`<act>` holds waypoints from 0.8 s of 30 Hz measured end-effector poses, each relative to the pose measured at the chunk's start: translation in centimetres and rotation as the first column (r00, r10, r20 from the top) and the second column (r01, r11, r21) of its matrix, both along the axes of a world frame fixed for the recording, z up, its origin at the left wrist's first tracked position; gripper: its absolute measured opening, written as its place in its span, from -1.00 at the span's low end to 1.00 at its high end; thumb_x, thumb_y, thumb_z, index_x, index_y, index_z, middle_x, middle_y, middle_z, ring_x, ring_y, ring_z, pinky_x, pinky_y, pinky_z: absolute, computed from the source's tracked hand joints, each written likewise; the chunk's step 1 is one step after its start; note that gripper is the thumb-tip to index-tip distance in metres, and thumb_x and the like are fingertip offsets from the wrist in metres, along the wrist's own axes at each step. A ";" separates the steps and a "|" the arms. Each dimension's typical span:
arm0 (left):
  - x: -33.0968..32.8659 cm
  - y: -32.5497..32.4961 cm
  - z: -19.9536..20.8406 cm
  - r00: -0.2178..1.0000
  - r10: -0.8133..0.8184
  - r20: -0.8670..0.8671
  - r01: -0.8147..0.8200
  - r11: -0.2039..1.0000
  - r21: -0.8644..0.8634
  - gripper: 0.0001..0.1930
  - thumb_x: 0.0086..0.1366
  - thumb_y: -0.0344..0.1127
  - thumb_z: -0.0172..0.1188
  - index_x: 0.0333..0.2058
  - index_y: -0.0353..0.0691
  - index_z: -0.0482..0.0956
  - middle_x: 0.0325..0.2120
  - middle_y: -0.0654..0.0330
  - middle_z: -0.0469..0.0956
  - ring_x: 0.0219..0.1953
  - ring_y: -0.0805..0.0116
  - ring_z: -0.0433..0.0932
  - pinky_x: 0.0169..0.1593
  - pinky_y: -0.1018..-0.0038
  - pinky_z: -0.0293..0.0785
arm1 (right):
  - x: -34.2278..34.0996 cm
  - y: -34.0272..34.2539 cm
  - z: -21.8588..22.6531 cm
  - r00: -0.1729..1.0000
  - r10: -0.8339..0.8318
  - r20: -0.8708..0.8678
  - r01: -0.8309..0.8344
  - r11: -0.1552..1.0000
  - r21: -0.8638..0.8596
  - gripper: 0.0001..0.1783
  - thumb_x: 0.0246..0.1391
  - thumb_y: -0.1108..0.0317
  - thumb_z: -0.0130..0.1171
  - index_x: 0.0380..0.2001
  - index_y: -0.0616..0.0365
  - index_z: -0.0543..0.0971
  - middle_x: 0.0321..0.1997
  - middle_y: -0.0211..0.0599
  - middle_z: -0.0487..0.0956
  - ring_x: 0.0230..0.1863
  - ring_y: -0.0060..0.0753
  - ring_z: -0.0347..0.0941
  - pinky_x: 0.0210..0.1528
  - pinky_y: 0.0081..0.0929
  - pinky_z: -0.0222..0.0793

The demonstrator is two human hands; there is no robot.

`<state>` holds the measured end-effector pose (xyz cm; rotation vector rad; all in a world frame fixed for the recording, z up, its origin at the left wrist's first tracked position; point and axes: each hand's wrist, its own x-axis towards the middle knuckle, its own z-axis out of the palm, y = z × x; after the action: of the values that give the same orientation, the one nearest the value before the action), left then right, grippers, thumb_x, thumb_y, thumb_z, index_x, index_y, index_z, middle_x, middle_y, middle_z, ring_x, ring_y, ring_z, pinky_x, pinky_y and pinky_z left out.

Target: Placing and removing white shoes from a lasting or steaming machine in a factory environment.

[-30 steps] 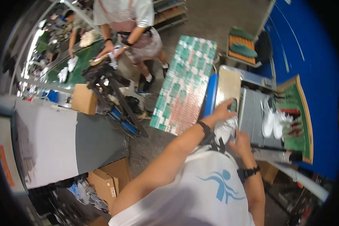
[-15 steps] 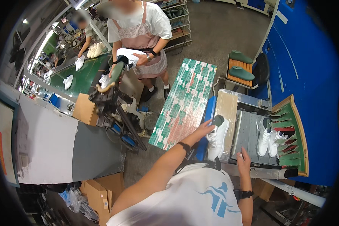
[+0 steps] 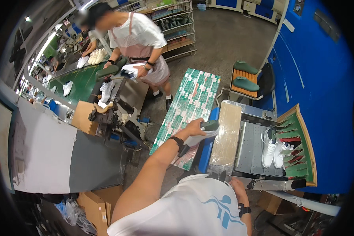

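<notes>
My left hand [image 3: 195, 128] is closed around a white sneaker [image 3: 196, 138], and a dark green shoe last [image 3: 210, 125] shows in its opening. It is held tilted over the blue rail, beside the green-and-white board [image 3: 192, 100]. Low by my shirt, my right hand [image 3: 238, 188] is near the metal front edge of the conveyor; its fingers are partly hidden. Two white sneakers [image 3: 268, 154] stand side by side on the grey perforated conveyor [image 3: 246, 145], in front of a green strip curtain [image 3: 297, 167].
Tan wrapped padding [image 3: 225, 143] covers the ledge beside the conveyor. Beyond it, green shoe lasts [image 3: 246, 83] lie on an orange slatted seat. At the far left a co-worker [image 3: 139, 43] holds a white shoe and a green last beside a green belt [image 3: 84, 80]. A black machine [image 3: 106, 118] stands in front.
My left hand has lifted the sneaker off the padded ledge and swung it left, tilting it. My right hand has dropped back toward my body. The co-worker has turned toward the belt.
</notes>
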<state>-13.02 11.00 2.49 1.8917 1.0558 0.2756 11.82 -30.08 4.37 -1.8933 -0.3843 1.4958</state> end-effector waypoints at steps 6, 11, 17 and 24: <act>-4.7 -0.9 -5.9 0.932 0.175 -0.317 -0.021 0.900 0.436 0.06 -0.04 -0.31 0.53 0.49 0.08 0.26 0.44 -0.30 0.23 0.47 -0.31 0.25 0.38 -0.11 0.37 | -0.2 -2.7 -4.3 0.996 0.088 0.015 -0.089 0.995 0.040 -0.29 0.17 0.25 0.15 0.33 0.48 0.49 -0.04 -0.13 0.72 -0.05 -0.36 0.61 0.04 -0.47 0.50; -3.2 -3.7 -6.5 0.882 0.229 -0.412 -0.126 0.957 0.262 0.06 0.10 -0.23 0.49 0.56 0.11 0.11 0.55 -0.34 -0.12 0.58 -0.40 -0.10 0.50 -0.25 0.10 | -1.1 -4.5 -3.3 0.995 -0.042 -0.088 0.043 0.999 0.006 -0.38 0.23 0.34 0.09 0.33 0.42 0.52 -0.05 -0.19 0.72 -0.03 -0.39 0.61 0.07 -0.43 0.52; 5.3 -8.8 -4.4 0.984 0.175 -0.026 -0.141 0.864 0.483 -0.18 0.21 -0.31 0.39 0.40 -0.45 0.26 0.41 -0.50 0.19 0.46 -0.46 0.16 0.54 -0.07 0.06 | 0.8 -3.5 -3.9 0.970 0.056 -0.238 0.070 0.869 0.490 -0.63 0.36 0.18 0.20 0.07 0.19 0.66 -0.21 -0.57 0.58 -0.17 -0.63 0.41 -0.16 -0.47 0.41; 29.3 -18.8 -5.1 0.955 -0.246 0.166 0.264 0.959 -0.099 -0.06 0.16 -0.14 0.53 0.41 -0.44 0.29 0.37 -0.28 0.37 0.43 -0.14 0.36 0.47 0.18 0.27 | 5.8 -6.3 -6.5 0.963 -0.027 -0.270 0.066 0.989 0.135 -0.35 0.31 0.17 0.19 0.35 0.36 0.50 0.05 -0.25 0.67 0.03 -0.42 0.56 0.09 -0.46 0.47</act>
<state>16.25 -7.79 -2.60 1.8426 0.7006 0.1987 17.65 -36.37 -2.12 -1.5537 -0.3102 1.6213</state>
